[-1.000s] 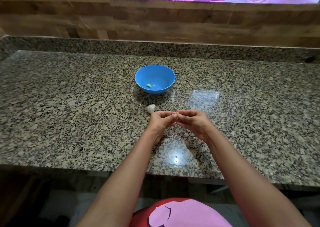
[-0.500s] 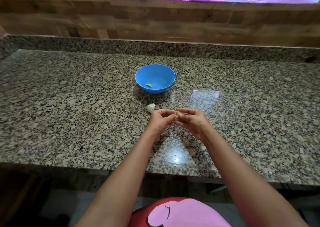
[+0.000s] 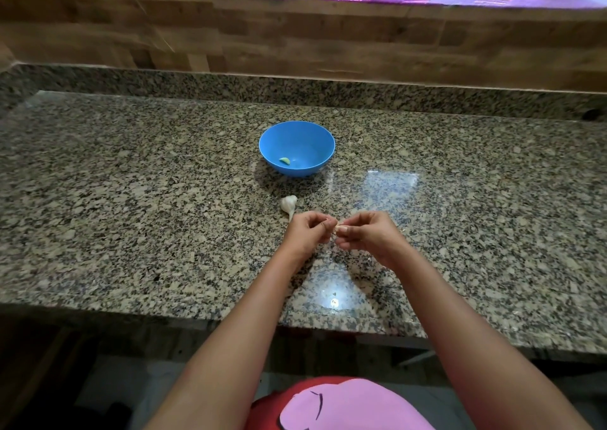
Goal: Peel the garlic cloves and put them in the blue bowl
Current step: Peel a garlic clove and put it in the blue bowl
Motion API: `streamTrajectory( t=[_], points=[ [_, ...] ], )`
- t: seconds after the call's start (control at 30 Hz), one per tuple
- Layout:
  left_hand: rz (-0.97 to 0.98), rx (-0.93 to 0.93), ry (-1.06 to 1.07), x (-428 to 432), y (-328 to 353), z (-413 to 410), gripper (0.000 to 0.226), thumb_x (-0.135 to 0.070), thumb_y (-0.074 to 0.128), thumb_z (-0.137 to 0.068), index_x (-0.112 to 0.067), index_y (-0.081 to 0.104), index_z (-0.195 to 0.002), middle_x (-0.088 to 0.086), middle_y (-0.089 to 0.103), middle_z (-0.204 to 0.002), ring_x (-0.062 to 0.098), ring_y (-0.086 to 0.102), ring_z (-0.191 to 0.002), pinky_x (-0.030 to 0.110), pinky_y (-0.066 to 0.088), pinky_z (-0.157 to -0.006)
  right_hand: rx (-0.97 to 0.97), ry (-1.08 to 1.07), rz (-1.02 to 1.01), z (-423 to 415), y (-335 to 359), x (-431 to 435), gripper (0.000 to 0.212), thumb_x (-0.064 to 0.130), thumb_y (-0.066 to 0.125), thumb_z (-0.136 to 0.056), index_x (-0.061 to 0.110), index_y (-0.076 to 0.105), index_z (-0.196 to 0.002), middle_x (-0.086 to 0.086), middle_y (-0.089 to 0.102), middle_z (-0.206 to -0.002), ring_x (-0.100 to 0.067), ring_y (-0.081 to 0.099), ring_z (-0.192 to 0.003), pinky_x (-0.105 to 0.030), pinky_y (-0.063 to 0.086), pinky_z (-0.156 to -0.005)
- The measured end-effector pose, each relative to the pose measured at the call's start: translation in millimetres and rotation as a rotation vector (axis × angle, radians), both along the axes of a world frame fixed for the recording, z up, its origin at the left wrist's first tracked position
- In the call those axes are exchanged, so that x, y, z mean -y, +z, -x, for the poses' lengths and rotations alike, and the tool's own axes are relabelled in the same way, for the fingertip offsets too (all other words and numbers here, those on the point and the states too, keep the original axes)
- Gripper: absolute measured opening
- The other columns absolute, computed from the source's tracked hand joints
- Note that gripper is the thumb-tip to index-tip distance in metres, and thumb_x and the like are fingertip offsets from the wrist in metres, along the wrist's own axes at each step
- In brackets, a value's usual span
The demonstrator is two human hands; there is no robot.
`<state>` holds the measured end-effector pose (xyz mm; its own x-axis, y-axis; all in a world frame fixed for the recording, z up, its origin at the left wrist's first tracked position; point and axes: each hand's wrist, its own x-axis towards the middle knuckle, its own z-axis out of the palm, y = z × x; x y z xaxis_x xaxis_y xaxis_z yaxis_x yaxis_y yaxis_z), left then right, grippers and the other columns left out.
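Together, left hand (image 3: 308, 232) and right hand (image 3: 364, 234) pinch a tiny garlic clove (image 3: 338, 228); light, slippery, papery skin suits a fingertip grip.

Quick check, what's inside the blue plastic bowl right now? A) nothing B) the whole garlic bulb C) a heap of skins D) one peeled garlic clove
D: a single pale peeled garlic clove lies on the floor of the blue plastic bowl; the white garlic bulb sits outside on the speckled granite counter.
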<state>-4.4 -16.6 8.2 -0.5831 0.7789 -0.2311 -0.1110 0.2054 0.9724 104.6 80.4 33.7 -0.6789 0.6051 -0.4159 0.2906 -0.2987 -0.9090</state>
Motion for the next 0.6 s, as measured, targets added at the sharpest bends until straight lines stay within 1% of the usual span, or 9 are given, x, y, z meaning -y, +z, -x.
streamTrajectory(
  t=[0.1, 0.17, 0.2, 0.27, 0.33, 0.4, 0.47, 0.53, 0.6],
  points=[
    [0.035, -0.022, -0.023, -3, -2, 0, 0.008, -0.012, 0.058, -0.092, -0.011, 0.059, -0.084, 0.007, 0.063, -0.081, 0.019, 0.059, -0.074, 0.034, 0.053, -0.076, -0.002, -0.051, -0.054, 2, -2, 7, 0.003, -0.007, 0.061, -0.082, -0.006, 0.059, -0.084, -0.016, 0.065, -0.072, -0.019, 0.065, -0.057, -0.028, 0.057, -0.059],
    [0.065, -0.027, 0.014, -9, -3, 0, 0.012, -0.012, 0.055, -0.093, -0.011, 0.056, -0.081, 0.009, 0.061, -0.079, 0.021, 0.058, -0.071, 0.037, 0.053, -0.073, -0.001, -0.091, -0.173, 5, -3, 14, 0.003, -0.005, 0.062, -0.083, -0.004, 0.059, -0.082, -0.016, 0.065, -0.074, -0.018, 0.062, -0.059, -0.028, 0.056, -0.060],
    [0.084, -0.018, 0.041, -13, -3, 0, 0.014, -0.013, 0.054, -0.094, -0.011, 0.054, -0.080, 0.008, 0.060, -0.076, 0.019, 0.056, -0.067, 0.035, 0.051, -0.068, 0.016, -0.098, -0.293, 7, -5, 17, 0.004, -0.004, 0.061, -0.084, -0.002, 0.060, -0.081, -0.015, 0.065, -0.075, -0.018, 0.061, -0.062, -0.027, 0.055, -0.061],
    [0.099, 0.040, 0.096, -20, -2, -3, 0.019, -0.014, 0.051, -0.095, -0.011, 0.051, -0.076, 0.006, 0.056, -0.071, 0.015, 0.049, -0.060, 0.030, 0.044, -0.060, 0.088, -0.083, -0.667, 10, -10, 23, 0.011, -0.006, 0.058, -0.085, 0.002, 0.061, -0.078, -0.012, 0.063, -0.076, -0.018, 0.060, -0.067, -0.025, 0.054, -0.061],
    [0.099, 0.101, 0.141, -24, -2, -5, 0.023, -0.015, 0.049, -0.097, -0.012, 0.049, -0.074, 0.004, 0.051, -0.066, 0.013, 0.044, -0.056, 0.024, 0.039, -0.053, 0.116, -0.028, -0.985, 11, -15, 24, 0.016, -0.013, 0.052, -0.081, 0.001, 0.060, -0.077, -0.010, 0.060, -0.076, -0.023, 0.057, -0.072, -0.032, 0.052, -0.065],
    [0.097, 0.125, 0.184, -26, -2, -9, 0.024, -0.015, 0.047, -0.097, -0.012, 0.049, -0.074, 0.002, 0.049, -0.066, 0.012, 0.041, -0.055, 0.023, 0.036, -0.051, 0.120, 0.012, -1.101, 11, -20, 24, 0.019, -0.017, 0.050, -0.078, 0.001, 0.058, -0.076, -0.010, 0.058, -0.076, -0.024, 0.054, -0.073, -0.037, 0.050, -0.066],
    [0.082, 0.092, 0.223, -27, 0, -12, 0.022, -0.016, 0.047, -0.097, -0.013, 0.049, -0.075, 0.002, 0.049, -0.067, 0.012, 0.041, -0.058, 0.024, 0.035, -0.053, 0.065, -0.071, -0.925, 12, -17, 24, 0.021, -0.015, 0.051, -0.079, 0.004, 0.059, -0.075, -0.009, 0.059, -0.076, -0.020, 0.056, -0.071, -0.032, 0.051, -0.064],
    [0.077, -0.033, 0.238, -27, 3, -14, 0.020, -0.015, 0.047, -0.096, -0.012, 0.048, -0.077, 0.000, 0.050, -0.070, 0.012, 0.043, -0.061, 0.022, 0.037, -0.052, -0.037, -0.230, -0.581, 17, -13, 27, 0.022, -0.012, 0.055, -0.082, 0.008, 0.058, -0.072, -0.010, 0.061, -0.075, -0.017, 0.058, -0.068, -0.029, 0.052, -0.062],
    [0.094, -0.198, 0.225, -27, 8, -13, 0.017, -0.009, 0.047, -0.094, -0.012, 0.048, -0.078, -0.002, 0.052, -0.071, 0.011, 0.048, -0.065, 0.018, 0.042, -0.051, -0.100, -0.360, -0.300, 22, -11, 29, 0.017, -0.009, 0.060, -0.083, 0.004, 0.058, -0.072, -0.012, 0.061, -0.074, -0.016, 0.060, -0.063, -0.029, 0.054, -0.060]
  ],
)
